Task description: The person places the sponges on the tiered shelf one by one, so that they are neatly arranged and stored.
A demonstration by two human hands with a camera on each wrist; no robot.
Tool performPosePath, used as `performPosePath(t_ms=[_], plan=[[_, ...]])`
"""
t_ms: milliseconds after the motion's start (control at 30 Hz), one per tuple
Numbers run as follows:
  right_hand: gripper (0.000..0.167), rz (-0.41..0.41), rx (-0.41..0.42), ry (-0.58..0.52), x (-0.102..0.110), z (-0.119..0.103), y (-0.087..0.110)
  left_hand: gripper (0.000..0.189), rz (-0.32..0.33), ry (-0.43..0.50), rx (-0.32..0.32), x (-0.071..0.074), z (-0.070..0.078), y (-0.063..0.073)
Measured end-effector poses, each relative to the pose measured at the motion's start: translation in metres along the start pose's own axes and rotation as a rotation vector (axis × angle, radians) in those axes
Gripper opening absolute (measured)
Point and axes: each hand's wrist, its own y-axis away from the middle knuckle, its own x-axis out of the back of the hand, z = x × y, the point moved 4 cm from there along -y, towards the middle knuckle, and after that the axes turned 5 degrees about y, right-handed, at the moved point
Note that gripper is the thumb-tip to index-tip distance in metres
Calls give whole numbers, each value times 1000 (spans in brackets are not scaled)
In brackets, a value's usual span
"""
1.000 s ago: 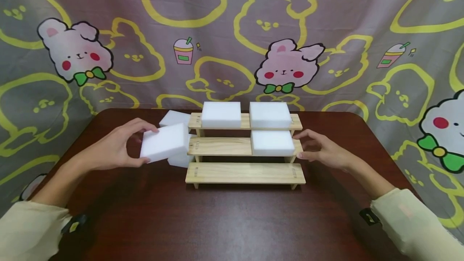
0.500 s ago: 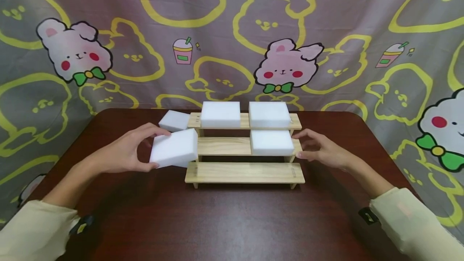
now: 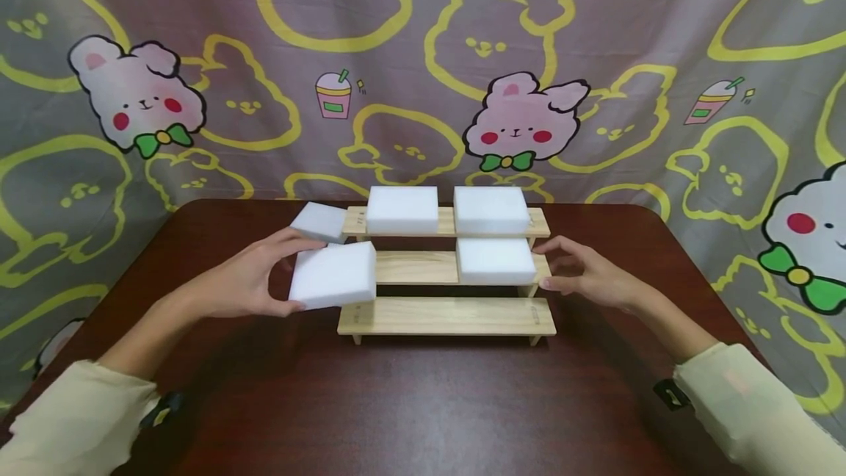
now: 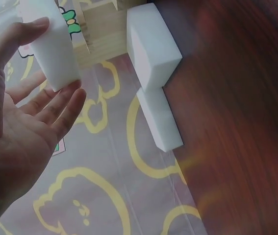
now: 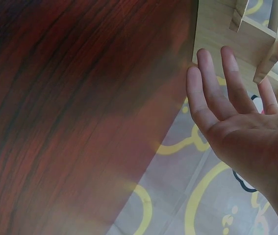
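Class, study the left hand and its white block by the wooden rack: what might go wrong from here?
1. The left hand pinches the held block at one end, so it might slip or twist.
2. The held block overlaps the middle shelf's left end in the head view, so it might catch the edge.
3. The right hand is at that shelf's other end; a nudge might shift the rack.

On the tiered rack (image 3: 446, 316), two foam blocks (image 3: 402, 208) on top, a third block (image 3: 496, 260) middle tier right; table (image 3: 429, 402) beneath; curtain (image 3: 410, 65) behind.
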Motion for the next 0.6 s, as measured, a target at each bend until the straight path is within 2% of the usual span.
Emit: performPosePath(t_ms=[200, 600], plan=[[51, 2, -2, 3, 0, 1, 0, 78, -8, -5, 3, -5, 4, -7], [51, 5, -3, 4, 0, 2, 0, 74, 21, 26, -101, -16, 11, -22]])
